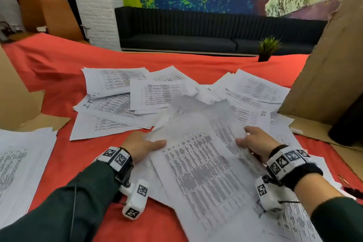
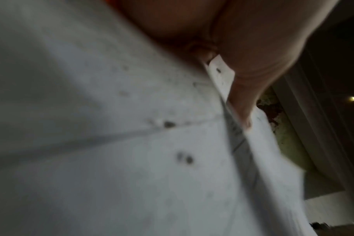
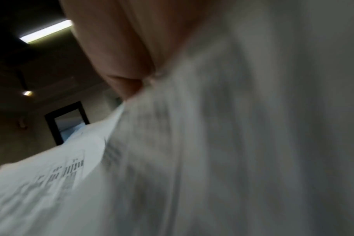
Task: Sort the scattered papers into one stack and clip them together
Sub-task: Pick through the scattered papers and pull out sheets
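Note:
A bundle of printed white sheets (image 1: 198, 155) is lifted between both hands over the red cloth, its far end blurred and curling up. My left hand (image 1: 143, 146) pinches its left edge, thumb on top and fingers underneath. My right hand (image 1: 253, 141) grips the right edge the same way. In the left wrist view the thumb (image 2: 243, 99) presses the paper edge (image 2: 222, 75). The right wrist view shows fingers (image 3: 119, 52) against blurred paper (image 3: 212, 143). More scattered sheets (image 1: 137, 92) lie beyond on the table, and others (image 1: 255, 88) at the right.
A separate pile of sheets (image 1: 17, 163) lies at the left edge. Cardboard panels stand at left (image 1: 13, 92) and right (image 1: 324, 65). A small potted plant (image 1: 267, 49) sits at the table's far edge. The red tablecloth (image 1: 59, 76) is wrinkled at the far left.

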The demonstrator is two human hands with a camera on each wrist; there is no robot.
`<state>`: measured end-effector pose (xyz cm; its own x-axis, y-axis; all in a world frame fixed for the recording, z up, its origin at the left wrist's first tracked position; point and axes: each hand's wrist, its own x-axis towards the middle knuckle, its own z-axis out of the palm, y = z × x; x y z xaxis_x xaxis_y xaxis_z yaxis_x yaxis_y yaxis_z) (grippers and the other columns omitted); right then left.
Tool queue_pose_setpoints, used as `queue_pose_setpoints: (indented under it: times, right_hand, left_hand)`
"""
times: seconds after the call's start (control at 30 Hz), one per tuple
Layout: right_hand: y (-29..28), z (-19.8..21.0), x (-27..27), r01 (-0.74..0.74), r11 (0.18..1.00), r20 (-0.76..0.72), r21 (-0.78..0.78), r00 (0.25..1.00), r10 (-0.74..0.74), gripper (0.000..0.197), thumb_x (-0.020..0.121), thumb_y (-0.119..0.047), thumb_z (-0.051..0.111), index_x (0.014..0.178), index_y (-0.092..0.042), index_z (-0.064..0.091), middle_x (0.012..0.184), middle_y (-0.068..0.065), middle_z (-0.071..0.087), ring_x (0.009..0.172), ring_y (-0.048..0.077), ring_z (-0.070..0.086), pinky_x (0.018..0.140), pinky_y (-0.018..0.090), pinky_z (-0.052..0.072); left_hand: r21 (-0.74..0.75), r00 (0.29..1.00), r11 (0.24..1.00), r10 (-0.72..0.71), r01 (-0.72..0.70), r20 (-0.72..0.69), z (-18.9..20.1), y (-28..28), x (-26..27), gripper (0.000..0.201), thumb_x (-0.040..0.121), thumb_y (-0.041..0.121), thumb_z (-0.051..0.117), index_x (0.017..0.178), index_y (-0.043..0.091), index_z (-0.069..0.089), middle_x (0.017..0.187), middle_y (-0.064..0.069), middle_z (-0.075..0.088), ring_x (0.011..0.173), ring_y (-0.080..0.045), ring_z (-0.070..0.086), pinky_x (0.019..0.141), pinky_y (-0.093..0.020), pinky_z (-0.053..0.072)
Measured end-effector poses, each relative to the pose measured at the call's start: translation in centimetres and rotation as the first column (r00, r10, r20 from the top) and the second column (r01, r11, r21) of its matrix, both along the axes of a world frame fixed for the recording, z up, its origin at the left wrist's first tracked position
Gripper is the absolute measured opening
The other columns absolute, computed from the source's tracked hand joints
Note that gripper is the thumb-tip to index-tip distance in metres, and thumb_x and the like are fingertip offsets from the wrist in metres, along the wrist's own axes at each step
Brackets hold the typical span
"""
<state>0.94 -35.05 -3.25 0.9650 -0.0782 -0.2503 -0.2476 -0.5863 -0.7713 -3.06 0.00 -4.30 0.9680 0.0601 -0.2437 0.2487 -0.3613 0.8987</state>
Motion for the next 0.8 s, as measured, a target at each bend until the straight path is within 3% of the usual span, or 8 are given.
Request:
queue_pose_setpoints:
  times: [0.1,0.17,0.23,0.33,0.53,0.67,0.73,0.8]
  right_hand:
    - [1.1,0.2,-1.1,-0.125,0.991,-0.109,-0.055,0.987,0.119,0.043,0.090,-0.048,0.072,0.115,-0.016,0.057,0.087,0.007,0.066,0.072,0.023,0.061,0.066,0.038,0.049]
    - [2.1,0.9,-1.7,-0.182,0.982,-0.150,-0.058,0.974,0.172,0.055,0.076,-0.057,0.081,0.112,-0.022,0.057,0.094,0.000,0.070,0.080,0.020,0.067,0.072,0.034,0.051]
    - [3.6,1.2,-2.2,-0.271,0.955,-0.195,-0.125,0.950,0.244,0.065,0.063,-0.047,0.094,0.112,-0.021,0.058,0.103,0.000,0.073,0.093,0.022,0.071,0.086,0.041,0.057]
    - [6.2,0.8,-3.0,-0.360,0.889,-0.224,-0.282,0.926,0.304,0.064,0.063,-0.032,0.096,0.110,-0.018,0.056,0.107,0.000,0.068,0.096,0.018,0.064,0.087,0.037,0.055]
    - [8.9,-1.5,-3.1,-0.185,0.982,-0.092,0.032,0.978,0.187,0.046,0.072,-0.023,0.079,0.115,-0.011,0.066,0.103,0.008,0.075,0.092,0.027,0.074,0.086,0.047,0.061]
    - [8.8,0.0,-3.2,-0.407,0.902,-0.027,-0.145,0.913,0.408,0.033,0.093,-0.046,0.066,0.084,-0.015,0.071,0.082,-0.004,0.071,0.072,0.014,0.066,0.066,0.027,0.051]
    - [7.2,1.1,-2.8,-0.387,0.867,0.004,-0.314,0.913,0.409,0.034,0.091,-0.057,0.064,0.089,-0.024,0.070,0.093,-0.007,0.072,0.086,0.013,0.067,0.075,0.030,0.052]
    - [5.8,1.7,-2.9,-0.452,0.774,-0.121,-0.443,0.886,0.448,0.055,0.081,-0.064,0.071,0.123,-0.028,0.064,0.128,-0.008,0.064,0.116,0.014,0.060,0.101,0.036,0.049]
  left_hand:
    - [-0.006,0.976,0.978,0.210,-0.210,0.065,-0.1,0.9,0.2,0.042,0.076,0.049,0.085,0.086,0.009,0.078,0.077,0.000,0.078,0.082,-0.022,0.076,0.069,-0.034,0.061]
    - [-0.095,0.980,0.976,0.198,-0.197,0.001,-0.4,1.3,0.3,0.041,0.078,0.050,0.083,0.086,0.010,0.078,0.084,-0.004,0.078,0.088,-0.028,0.076,0.073,-0.033,0.058]
    - [-0.246,0.986,0.959,0.113,-0.141,-0.124,-0.4,1.3,-0.1,0.043,0.072,0.032,0.092,0.101,0.005,0.078,0.097,-0.015,0.079,0.094,-0.037,0.076,0.091,-0.047,0.058]
    - [-0.266,0.981,0.963,-0.013,-0.040,-0.196,-0.8,1.1,-0.8,0.043,0.067,0.000,0.084,0.108,-0.006,0.074,0.102,-0.027,0.076,0.095,-0.045,0.074,0.096,-0.062,0.054]
    - [-0.271,0.962,0.960,-0.001,-0.076,-0.272,-1.6,1.7,-1.0,0.069,0.053,0.023,0.098,0.115,0.006,0.073,0.119,-0.019,0.073,0.115,-0.044,0.066,0.105,-0.061,0.048]
    - [-0.200,0.972,0.967,0.116,-0.158,-0.206,-1.3,3.3,-1.1,0.027,0.079,0.003,0.083,0.105,0.000,0.075,0.099,-0.023,0.077,0.093,-0.045,0.075,0.092,-0.062,0.056]
    - [-0.208,0.969,0.952,0.200,-0.227,-0.144,-0.9,4.8,-1.2,0.027,0.076,0.003,0.085,0.102,0.000,0.077,0.095,-0.022,0.078,0.089,-0.043,0.076,0.091,-0.061,0.057]
    - [-0.234,0.956,0.928,0.271,-0.291,-0.112,-0.5,6.7,-1.2,0.031,0.074,0.004,0.087,0.102,-0.001,0.076,0.093,-0.022,0.078,0.085,-0.042,0.077,0.089,-0.059,0.058]
